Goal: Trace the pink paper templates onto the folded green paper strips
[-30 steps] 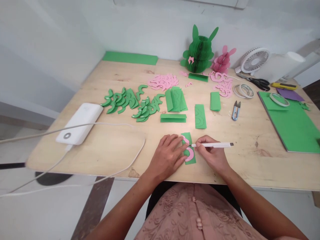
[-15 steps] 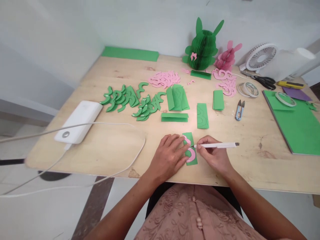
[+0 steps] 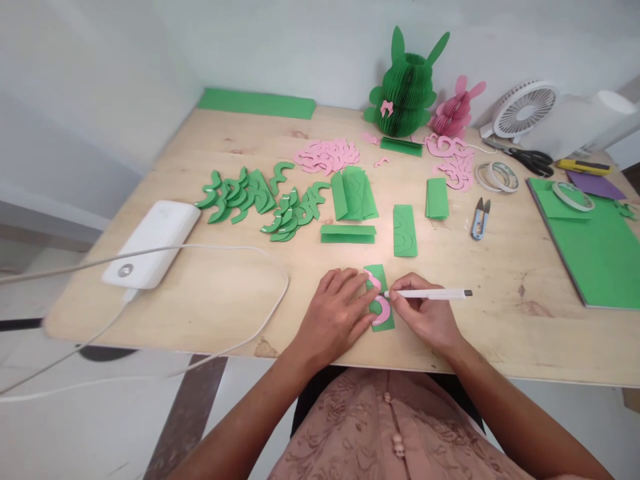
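Observation:
A pink curved paper piece [image 3: 383,312] lies on a small green paper strip [image 3: 379,272] near the table's front edge. My left hand [image 3: 337,313] lies flat, its fingers extended over the pink piece and pressing it on the strip. In my right hand [image 3: 425,313] is a white pen [image 3: 440,294], gripped close to its tip. The tip meets the pink piece's edge at the notch between its two curves. Just above, another green strip [image 3: 405,231] bears drawn curved lines.
Green curved cutouts [image 3: 237,195] and pink cutouts [image 3: 327,157] are heaped further back. On the left are a white power bank [image 3: 153,243] and its cable. Blue snips [image 3: 480,220], tape rolls [image 3: 503,177] and black-handled scissors [image 3: 530,160] lie right. A green paper rabbit [image 3: 407,93] stands behind.
The pen tip has shifted slightly left and down along the pink piece's edge, with my right hand following. My left hand stays in place. The camera view has moved a little.

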Tool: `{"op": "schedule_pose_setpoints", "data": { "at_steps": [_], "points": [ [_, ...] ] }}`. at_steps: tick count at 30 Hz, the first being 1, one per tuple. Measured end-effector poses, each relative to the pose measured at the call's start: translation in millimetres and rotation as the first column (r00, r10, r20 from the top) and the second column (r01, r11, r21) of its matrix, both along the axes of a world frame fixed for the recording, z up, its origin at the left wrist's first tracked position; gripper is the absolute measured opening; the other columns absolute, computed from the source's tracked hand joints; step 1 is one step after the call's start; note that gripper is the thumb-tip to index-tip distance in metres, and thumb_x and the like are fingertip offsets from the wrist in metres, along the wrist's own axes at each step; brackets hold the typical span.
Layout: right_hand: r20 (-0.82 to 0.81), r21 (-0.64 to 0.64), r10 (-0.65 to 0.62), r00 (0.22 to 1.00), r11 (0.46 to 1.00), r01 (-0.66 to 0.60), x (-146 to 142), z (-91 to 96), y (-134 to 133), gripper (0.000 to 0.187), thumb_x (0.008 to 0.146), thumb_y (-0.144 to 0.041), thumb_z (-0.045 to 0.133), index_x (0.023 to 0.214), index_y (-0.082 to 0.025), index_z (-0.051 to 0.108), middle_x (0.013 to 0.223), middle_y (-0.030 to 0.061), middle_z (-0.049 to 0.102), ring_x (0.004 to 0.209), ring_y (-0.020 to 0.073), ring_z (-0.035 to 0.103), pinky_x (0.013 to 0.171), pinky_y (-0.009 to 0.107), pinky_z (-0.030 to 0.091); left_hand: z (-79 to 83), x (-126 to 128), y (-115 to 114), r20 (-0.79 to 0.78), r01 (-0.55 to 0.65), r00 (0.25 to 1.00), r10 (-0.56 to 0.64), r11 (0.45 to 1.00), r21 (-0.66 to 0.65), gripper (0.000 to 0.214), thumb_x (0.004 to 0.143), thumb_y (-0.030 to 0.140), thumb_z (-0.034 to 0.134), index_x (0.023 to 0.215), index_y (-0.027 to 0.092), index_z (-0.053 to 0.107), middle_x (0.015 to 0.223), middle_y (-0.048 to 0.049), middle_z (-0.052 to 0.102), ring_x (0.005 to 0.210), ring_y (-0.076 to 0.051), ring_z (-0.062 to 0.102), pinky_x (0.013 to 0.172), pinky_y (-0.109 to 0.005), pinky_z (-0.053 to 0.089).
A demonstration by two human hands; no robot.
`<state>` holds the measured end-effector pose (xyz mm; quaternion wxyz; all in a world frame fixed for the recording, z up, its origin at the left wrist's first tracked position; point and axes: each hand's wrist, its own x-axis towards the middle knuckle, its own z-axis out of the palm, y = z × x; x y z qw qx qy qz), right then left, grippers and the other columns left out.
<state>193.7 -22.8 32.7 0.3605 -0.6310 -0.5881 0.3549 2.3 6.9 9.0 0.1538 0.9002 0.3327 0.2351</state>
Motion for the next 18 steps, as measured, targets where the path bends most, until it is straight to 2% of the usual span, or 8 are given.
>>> {"op": "schedule_pose_setpoints", "data": {
  "at_steps": [8,18],
  "points": [
    [0.011,0.003,0.02,1.0,1.0,-0.02,0.0,-0.5,-0.2,0.009,0.081,-0.023,0.057,0.073,-0.02,0.059,0.065,-0.0011,0.062,0.057,0.0122,0.055,0.051,0.022,0.043,-1.0,0.6,0.1,0.005,0.001,1.0,-0.001,1.0,0.013,0.029,0.091,0.029,0.056,0.119,0.021,0.061,0.129,-0.0086,0.058,0.123,-0.027,0.048,0.105,-0.047,0.038],
    [0.037,0.019,-0.011,0.999,1.0,0.01,-1.6,0.2,-0.1,0.008,0.08,-0.022,0.057,0.072,-0.02,0.059,0.062,-0.0021,0.06,0.054,0.0113,0.052,0.048,0.021,0.04,-1.0,0.5,0.0,0.005,-0.002,1.0,0.002,1.0,0.016,0.029,0.091,0.029,0.057,0.118,0.021,0.062,0.129,-0.0084,0.058,0.122,-0.027,0.048,0.104,-0.047,0.038]
  ]
}}
